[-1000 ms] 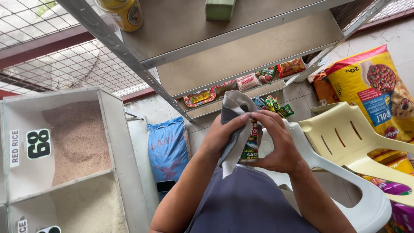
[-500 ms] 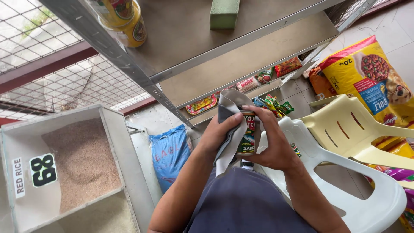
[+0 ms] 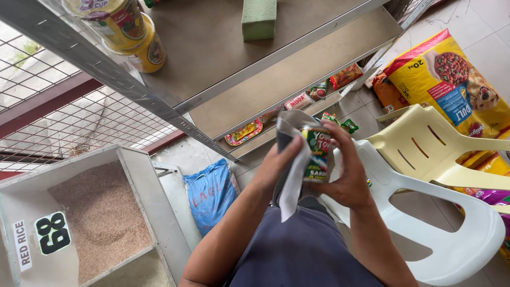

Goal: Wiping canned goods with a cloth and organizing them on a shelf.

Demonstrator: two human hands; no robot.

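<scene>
Below the metal shelf (image 3: 297,69), I see my right hand (image 3: 348,178) clamped round a rigid, slippery can (image 3: 316,155); left fingers (image 3: 289,154) press limp cloth (image 3: 291,183) against it.

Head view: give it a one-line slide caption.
Left hand wipes a small green-labelled tin can with a grey cloth; right hand holds the can.

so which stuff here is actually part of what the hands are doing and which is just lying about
In use:
- small can, held in the right hand
- grey cloth, pressed to the can by the left hand

Just lying about:
- green block on the metal shelf
- yellow cans
- white chair
- pet food bag
- blue sack
- rice bin
</scene>
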